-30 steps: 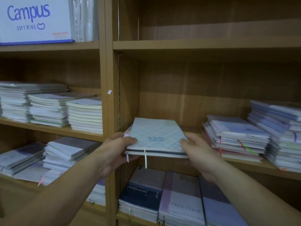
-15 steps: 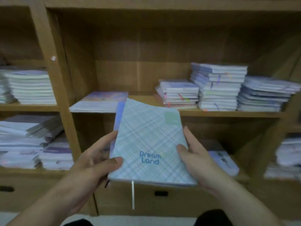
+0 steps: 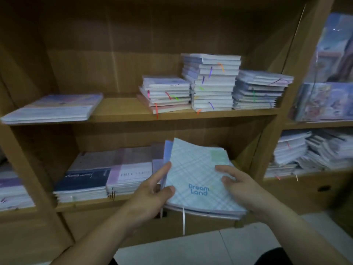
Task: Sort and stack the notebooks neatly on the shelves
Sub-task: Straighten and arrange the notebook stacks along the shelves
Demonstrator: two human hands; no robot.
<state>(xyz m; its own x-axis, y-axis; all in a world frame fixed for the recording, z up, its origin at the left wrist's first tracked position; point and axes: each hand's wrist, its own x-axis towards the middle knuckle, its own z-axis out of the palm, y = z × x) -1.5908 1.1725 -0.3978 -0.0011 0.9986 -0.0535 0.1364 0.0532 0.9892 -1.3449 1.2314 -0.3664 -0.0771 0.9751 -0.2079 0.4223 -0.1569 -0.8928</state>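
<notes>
Head camera showed the left hand and right hand gripping opposite edges of the Dream Land notebook stack between them, with the lower shelf just beyond; squaring the edges before sliding it in level seemed wisest.

Matt wooden shelves, glossy paper notebooks

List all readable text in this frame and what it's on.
"Dream Land": blue print on the cover of the plaid notebook.
Line of print on the lilac notebook: too blurred to read.
Script on the navy notebook: unreadable.
Other covers: nothing legible.
</notes>
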